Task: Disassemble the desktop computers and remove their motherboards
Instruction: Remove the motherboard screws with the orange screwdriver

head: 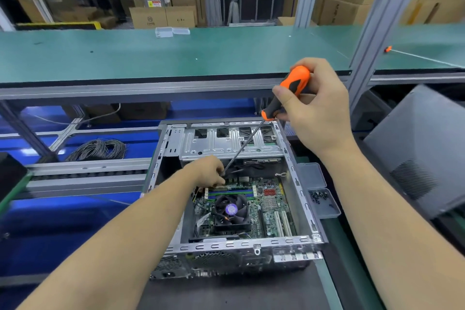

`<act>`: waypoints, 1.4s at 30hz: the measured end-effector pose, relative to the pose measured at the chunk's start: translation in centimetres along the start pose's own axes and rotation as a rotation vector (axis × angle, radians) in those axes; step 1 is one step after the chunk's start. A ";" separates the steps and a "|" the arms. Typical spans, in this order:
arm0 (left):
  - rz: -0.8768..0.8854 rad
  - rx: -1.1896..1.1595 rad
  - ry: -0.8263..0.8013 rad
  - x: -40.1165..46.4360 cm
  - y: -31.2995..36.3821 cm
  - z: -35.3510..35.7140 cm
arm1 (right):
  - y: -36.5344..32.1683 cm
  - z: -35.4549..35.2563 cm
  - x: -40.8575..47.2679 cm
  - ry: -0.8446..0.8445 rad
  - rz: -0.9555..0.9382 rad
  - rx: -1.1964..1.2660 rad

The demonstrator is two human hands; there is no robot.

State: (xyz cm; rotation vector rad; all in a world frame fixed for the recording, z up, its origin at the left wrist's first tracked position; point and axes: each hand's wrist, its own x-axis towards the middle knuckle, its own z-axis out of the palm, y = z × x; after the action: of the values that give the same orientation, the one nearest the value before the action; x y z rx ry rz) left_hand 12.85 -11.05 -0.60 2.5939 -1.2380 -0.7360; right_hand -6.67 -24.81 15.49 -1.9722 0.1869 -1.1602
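Note:
An open desktop case (pixel 299 191) lies on the bench in front of me, its side panel off. Inside sits the green motherboard (pixel 270 205) with a black CPU fan (pixel 230 210) and blue memory slots. A silver drive cage (pixel 221 145) spans the far end of the case. My right hand (pixel 318 111) grips the orange and black handle of a long screwdriver (pixel 289 92), whose shaft slants down-left into the case. My left hand (pixel 210 171) reaches inside and pinches the shaft near its tip, above the board's far edge. The tip itself is hidden behind my fingers.
A clear plastic box (pixel 324 205) holding small dark screws rests against the case's right side. A grey case panel (pixel 425 148) leans at the right. A green shelf (pixel 176 55) runs above the bench. Coiled cable (pixel 100 150) lies at the left on a blue surface.

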 end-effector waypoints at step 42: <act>0.025 0.333 0.523 -3.7 3.5 -2.2 | 2.6 -6.5 4.0 0.558 0.010 -0.033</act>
State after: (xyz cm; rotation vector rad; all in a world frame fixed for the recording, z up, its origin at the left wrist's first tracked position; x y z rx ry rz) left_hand 9.54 -10.56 3.87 2.7466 -1.2933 0.1760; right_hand -8.79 -32.20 17.84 -1.6271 0.5033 -1.6868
